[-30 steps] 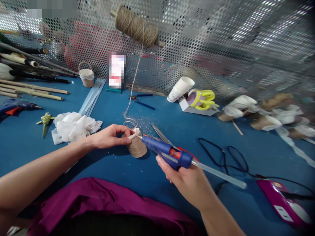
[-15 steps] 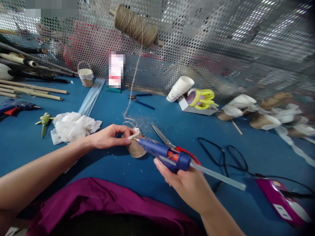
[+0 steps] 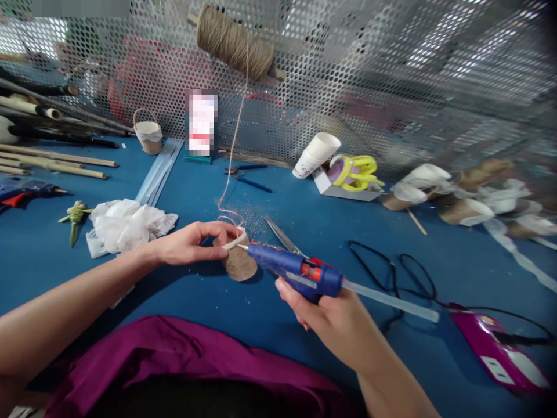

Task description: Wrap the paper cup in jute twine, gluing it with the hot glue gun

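Observation:
My left hand (image 3: 202, 242) grips the rim of a small paper cup (image 3: 240, 264) wrapped in twine, its white edge showing at the top. My right hand (image 3: 324, 313) is wrapped round the handle of a blue glue gun (image 3: 296, 268), and a clear glue stick (image 3: 391, 301) juts out of its back. The nozzle points at the cup just below the white rim; whether it touches cannot be made out. A strand of twine (image 3: 235, 136) runs from the cup up to a large spool (image 3: 235, 43). Scissors (image 3: 284, 237) lie partly hidden behind the gun.
White lace (image 3: 130, 223) lies left of the cup. Pliers (image 3: 250, 177), a stack of paper cups (image 3: 317, 154) and a box of yellow-handled scissors (image 3: 357, 173) sit at the back. A black cord (image 3: 369, 255) leads to a purple power strip (image 3: 496, 351). A finished small basket (image 3: 148, 137) stands behind.
The glue gun has shifted slightly right and its nozzle has drawn a little away from my left fingers. My left hand keeps its hold on the cup. The view has shifted slightly.

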The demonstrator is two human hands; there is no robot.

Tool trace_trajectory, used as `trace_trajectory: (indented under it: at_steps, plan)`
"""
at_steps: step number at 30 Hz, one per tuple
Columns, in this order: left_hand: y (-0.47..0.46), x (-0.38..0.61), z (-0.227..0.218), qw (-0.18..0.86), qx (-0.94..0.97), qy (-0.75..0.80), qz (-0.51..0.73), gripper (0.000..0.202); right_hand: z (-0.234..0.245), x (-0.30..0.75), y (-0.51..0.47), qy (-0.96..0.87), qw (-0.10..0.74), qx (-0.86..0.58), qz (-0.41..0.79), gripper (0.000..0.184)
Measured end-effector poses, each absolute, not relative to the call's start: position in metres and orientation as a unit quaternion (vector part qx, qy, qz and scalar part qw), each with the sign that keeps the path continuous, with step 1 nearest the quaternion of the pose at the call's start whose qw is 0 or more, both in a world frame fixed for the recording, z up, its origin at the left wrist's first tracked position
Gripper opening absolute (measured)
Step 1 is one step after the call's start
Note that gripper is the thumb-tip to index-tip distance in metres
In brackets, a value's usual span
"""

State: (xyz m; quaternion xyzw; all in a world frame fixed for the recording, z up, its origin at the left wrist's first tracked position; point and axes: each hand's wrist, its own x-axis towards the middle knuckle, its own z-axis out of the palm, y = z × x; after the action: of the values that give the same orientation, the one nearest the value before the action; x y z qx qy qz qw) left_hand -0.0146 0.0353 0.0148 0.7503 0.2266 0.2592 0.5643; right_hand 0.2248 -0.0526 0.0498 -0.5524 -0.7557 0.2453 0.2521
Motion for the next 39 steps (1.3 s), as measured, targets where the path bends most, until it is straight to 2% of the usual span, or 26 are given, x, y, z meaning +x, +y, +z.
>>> trace_trajectory:
  at_steps: [6, 23, 33, 39]
  plan:
    - [0.034, -0.015, 0.017, 0.565, 0.751, 0.224, 0.257, 0.014, 0.054, 0.228, -0.051, -0.724, 0.220, -0.589, 0.284, 0.042]
    - [0.035, -0.015, 0.017, 0.564, 0.755, 0.218, 0.256, 0.013, 0.049, 0.234, -0.046, -0.702, 0.236, -0.585, 0.329, 0.044]
    - [0.035, -0.014, 0.015, 0.562, 0.757, 0.208, 0.262, 0.012, 0.055, 0.227, -0.053, -0.702, 0.244, -0.593, 0.310, 0.040]
    - [0.035, -0.013, 0.014, 0.558, 0.758, 0.200, 0.272, 0.011, 0.051, 0.223, -0.056, -0.734, 0.254, -0.553, 0.300, 0.026]
